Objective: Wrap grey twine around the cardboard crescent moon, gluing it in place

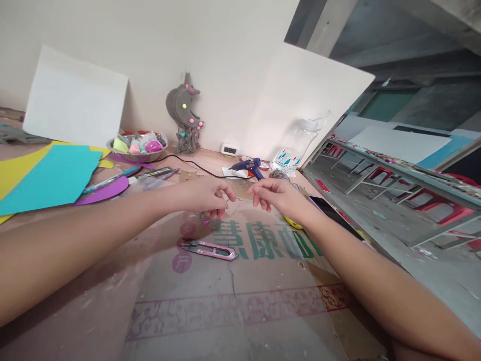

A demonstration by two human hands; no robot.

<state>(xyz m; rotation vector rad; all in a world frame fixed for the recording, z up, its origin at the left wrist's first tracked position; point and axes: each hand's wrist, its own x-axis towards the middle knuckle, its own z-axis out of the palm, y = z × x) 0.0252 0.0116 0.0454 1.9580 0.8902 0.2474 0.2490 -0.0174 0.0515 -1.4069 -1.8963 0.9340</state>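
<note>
My left hand (206,196) and my right hand (277,196) meet above the table (233,311), fingers pinched. A thin thread or wire (239,198) seems to run between them, too fine to make out well. A small pink bead-like bit (205,218) lies just under my left hand. Pink thread snips (208,248) lie on the table right below my hands.
Coloured paper sheets (48,178) and pens (112,179) lie at left. A metal bowl of bright clay pieces (137,147), a grey moon ornament (185,113), a blue glue gun (250,167), a plastic jar (296,148) and a phone (330,210) stand behind and to the right.
</note>
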